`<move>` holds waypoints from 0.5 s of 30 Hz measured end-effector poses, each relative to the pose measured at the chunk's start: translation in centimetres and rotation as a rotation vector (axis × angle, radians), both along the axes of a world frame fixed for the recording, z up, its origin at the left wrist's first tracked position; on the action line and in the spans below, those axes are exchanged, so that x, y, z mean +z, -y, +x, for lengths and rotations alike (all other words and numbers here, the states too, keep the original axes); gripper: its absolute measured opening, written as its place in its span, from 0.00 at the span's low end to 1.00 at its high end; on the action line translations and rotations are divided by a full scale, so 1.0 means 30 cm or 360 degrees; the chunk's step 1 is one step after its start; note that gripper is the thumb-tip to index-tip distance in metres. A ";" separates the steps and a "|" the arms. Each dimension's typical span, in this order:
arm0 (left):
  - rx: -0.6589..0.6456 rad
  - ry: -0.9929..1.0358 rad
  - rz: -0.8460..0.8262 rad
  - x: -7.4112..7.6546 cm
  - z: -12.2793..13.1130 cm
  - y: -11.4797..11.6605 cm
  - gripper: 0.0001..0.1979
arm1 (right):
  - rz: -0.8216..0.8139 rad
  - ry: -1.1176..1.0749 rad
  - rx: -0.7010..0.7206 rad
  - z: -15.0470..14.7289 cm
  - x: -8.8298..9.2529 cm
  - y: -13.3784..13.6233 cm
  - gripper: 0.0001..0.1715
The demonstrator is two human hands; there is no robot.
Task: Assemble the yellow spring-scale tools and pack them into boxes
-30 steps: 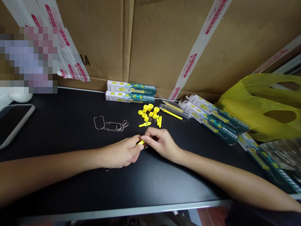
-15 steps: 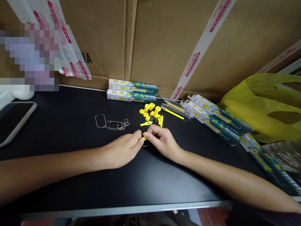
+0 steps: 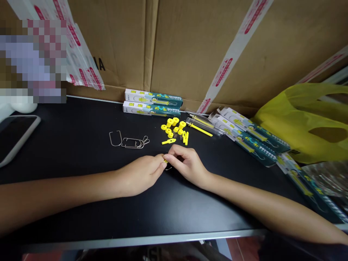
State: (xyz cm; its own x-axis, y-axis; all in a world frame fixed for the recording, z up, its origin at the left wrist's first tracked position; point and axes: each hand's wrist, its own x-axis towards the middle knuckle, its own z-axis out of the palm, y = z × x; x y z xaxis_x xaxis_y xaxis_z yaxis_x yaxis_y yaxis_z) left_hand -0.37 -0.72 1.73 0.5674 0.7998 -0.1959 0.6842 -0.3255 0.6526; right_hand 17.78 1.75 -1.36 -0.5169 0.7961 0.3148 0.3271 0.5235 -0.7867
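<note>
Good rm for a hand along tabletop (image 3: 174,214) front, btwn forearms (image 3: 244,197) & near edge; also btwn phone (image 3: 20,134) & wire hooks (image 3: 133,143). Hooks sit beyond L hand (image 3: 143,174), yellow parts (image 3: 174,127) beyond R hand (image 3: 189,165). Boxes (image 3: 244,141) block far R, carton wall (image 3: 187,50) the back.
</note>
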 end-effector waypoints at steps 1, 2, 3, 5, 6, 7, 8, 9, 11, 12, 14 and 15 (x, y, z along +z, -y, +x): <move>-0.0003 -0.0030 0.0017 -0.001 0.000 0.000 0.16 | -0.0043 -0.0029 -0.0013 -0.002 0.001 0.000 0.19; -0.0009 -0.0052 0.0039 -0.001 0.000 -0.001 0.16 | -0.0085 -0.0066 -0.0024 -0.005 0.001 -0.001 0.19; -0.0022 -0.0063 0.0061 -0.002 0.000 -0.003 0.15 | -0.0124 -0.0111 -0.0035 -0.007 0.001 -0.001 0.20; -0.0048 -0.0067 0.0102 -0.001 0.000 -0.008 0.14 | -0.0201 -0.0210 -0.0050 -0.012 0.000 0.000 0.20; -0.0045 -0.0074 0.0115 0.000 -0.001 -0.011 0.12 | -0.0240 -0.0259 -0.0052 -0.014 -0.001 0.000 0.19; -0.0031 -0.0085 0.0123 0.002 -0.001 -0.014 0.11 | -0.0275 -0.0300 -0.0049 -0.015 0.000 0.000 0.19; -0.0016 -0.0092 0.0122 0.004 -0.003 -0.016 0.11 | -0.0304 -0.0327 -0.0035 -0.014 0.001 -0.002 0.19; -0.0008 -0.0089 0.0114 0.006 -0.004 -0.019 0.10 | -0.0319 -0.0332 -0.0014 -0.011 0.003 -0.004 0.19; -0.0010 -0.0058 0.0105 0.010 -0.010 -0.022 0.10 | -0.0285 -0.0263 0.0064 0.001 0.012 -0.014 0.19; -0.0020 -0.0044 0.0103 0.011 -0.013 -0.024 0.10 | -0.0247 -0.0184 0.0118 0.010 0.018 -0.022 0.19; -0.0028 -0.0046 0.0101 0.013 -0.019 -0.028 0.10 | -0.0166 0.0001 0.0249 0.031 0.031 -0.040 0.18; -0.0028 -0.0057 0.0098 0.014 -0.022 -0.029 0.10 | -0.0131 0.0082 0.0315 0.041 0.037 -0.049 0.17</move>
